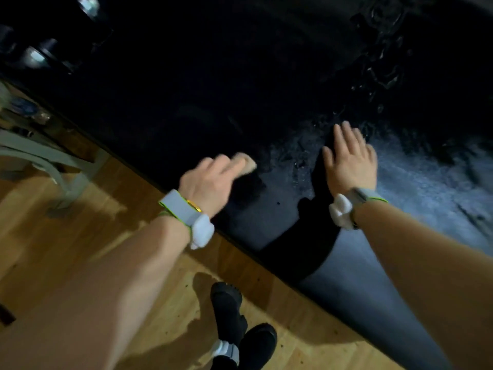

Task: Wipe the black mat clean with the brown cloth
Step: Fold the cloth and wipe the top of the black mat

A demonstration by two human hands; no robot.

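Black mat runs diagonally; both hands' fingers lie straight, pinching nothing.

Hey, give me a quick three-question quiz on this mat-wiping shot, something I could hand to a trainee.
1. True or false: the right hand lies flat on the black mat with its fingers straight.
2. The floor beside the mat is: A carpet, B wood, C tile.
3. Fill in: the pale smeared patch on the mat lies nearest the ____ hand.

Key: 1 true; 2 B; 3 right.
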